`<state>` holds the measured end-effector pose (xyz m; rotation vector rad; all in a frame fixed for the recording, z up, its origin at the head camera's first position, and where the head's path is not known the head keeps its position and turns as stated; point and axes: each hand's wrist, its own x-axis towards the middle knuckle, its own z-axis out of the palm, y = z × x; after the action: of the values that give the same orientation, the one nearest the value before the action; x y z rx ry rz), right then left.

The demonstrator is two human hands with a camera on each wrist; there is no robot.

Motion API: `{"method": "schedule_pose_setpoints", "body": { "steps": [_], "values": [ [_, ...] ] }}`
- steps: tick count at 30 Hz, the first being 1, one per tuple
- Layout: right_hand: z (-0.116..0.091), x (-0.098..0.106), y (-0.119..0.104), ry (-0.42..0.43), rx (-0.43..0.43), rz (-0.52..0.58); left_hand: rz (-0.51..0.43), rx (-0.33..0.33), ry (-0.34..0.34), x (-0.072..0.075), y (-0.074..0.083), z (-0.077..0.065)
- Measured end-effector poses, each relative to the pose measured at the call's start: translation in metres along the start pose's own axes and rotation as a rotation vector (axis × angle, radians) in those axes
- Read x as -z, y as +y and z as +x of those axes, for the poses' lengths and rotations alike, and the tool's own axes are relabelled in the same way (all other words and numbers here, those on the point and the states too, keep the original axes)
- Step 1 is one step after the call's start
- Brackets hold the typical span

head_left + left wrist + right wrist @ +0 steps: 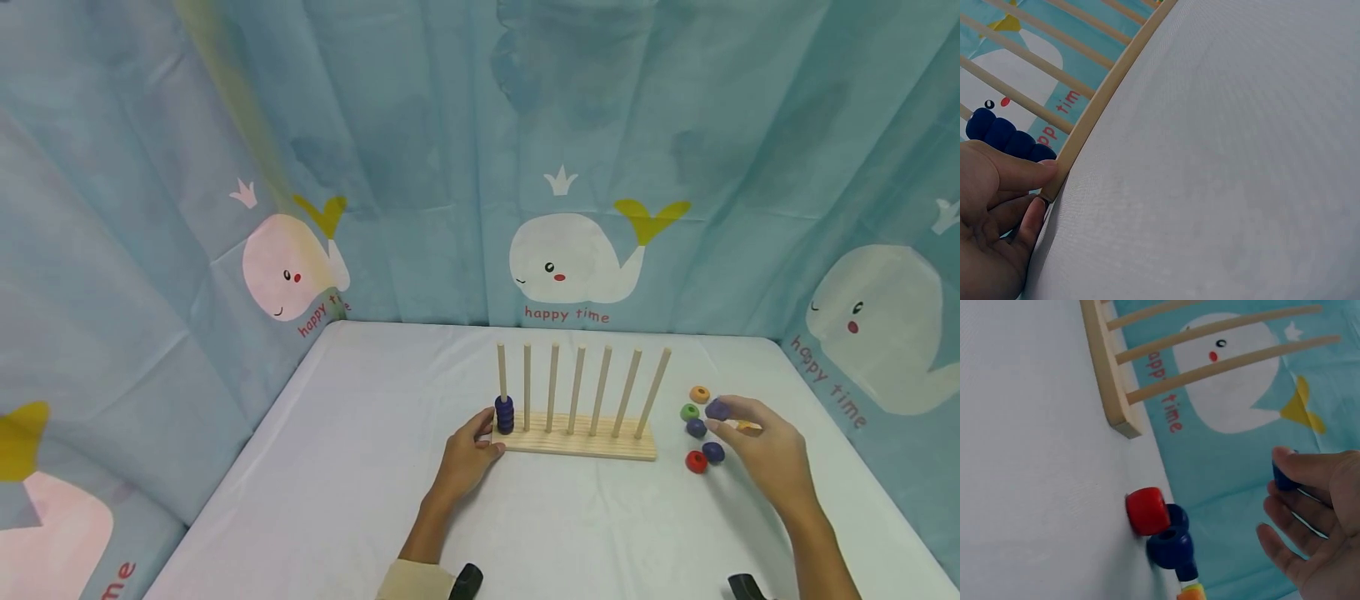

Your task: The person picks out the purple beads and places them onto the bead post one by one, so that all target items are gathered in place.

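A wooden peg stand (573, 447) with a row of upright pegs stands on the table; a stack of dark blue beads (505, 417) sits on its leftmost peg. My left hand (463, 464) grips the stand's left end, the thumb on the front edge of the base in the left wrist view. At the right, my right hand (772, 458) pinches a blue bead (1284, 477) between thumb and fingers, raised above the table. Close by lie loose beads: a red bead (696, 462), two blue ones, a green bead (689, 412) and an orange bead (700, 394).
A yellow-orange bead (746, 426) shows partly behind the right hand. The white-covered table (360, 467) runs back to a blue curtain (420, 167) printed with whales, which also hangs along both sides.
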<state>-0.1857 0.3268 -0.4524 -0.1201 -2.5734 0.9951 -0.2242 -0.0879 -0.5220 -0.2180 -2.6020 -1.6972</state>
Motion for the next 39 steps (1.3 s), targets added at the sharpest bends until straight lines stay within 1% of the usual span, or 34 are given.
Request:
{"method": "schedule_pose_setpoints", "body": {
  "steps": [6, 9, 12, 16, 18, 20, 24, 29, 33, 39],
  "values": [
    [0.001, 0.010, -0.022, 0.045, 0.001, 0.045, 0.001, 0.004, -0.011, 0.001, 0.002, -0.002],
    [0.002, 0.014, -0.030, 0.072, 0.030, 0.065, 0.003, 0.007, -0.021, 0.001, 0.002, -0.002],
    [0.004, 0.016, -0.038, 0.091, 0.066, 0.080, 0.003, -0.005, -0.020, 0.001, 0.001, -0.001],
    [0.005, 0.019, -0.051, 0.099, 0.075, 0.105, 0.000, -0.012, -0.009, 0.001, 0.001, -0.001],
    [0.005, 0.020, -0.057, 0.104, 0.085, 0.115, -0.005, 0.000, -0.006, 0.002, 0.001, -0.001],
    [0.007, 0.021, -0.062, 0.116, 0.113, 0.112, -0.005, -0.002, -0.006, 0.002, 0.001, -0.001],
    [0.011, 0.021, -0.074, 0.145, 0.209, 0.107, -0.006, 0.005, -0.013, 0.002, 0.001, -0.001],
    [0.016, 0.021, -0.090, 0.155, 0.306, 0.157, -0.008, 0.009, -0.019, 0.001, -0.001, -0.001],
    [0.020, 0.018, -0.104, 0.154, 0.350, 0.191, -0.004, 0.005, -0.019, 0.000, -0.001, -0.001],
    [0.022, 0.011, -0.122, 0.132, 0.375, 0.224, -0.019, 0.004, -0.022, 0.000, -0.001, -0.001]
  ]
}}
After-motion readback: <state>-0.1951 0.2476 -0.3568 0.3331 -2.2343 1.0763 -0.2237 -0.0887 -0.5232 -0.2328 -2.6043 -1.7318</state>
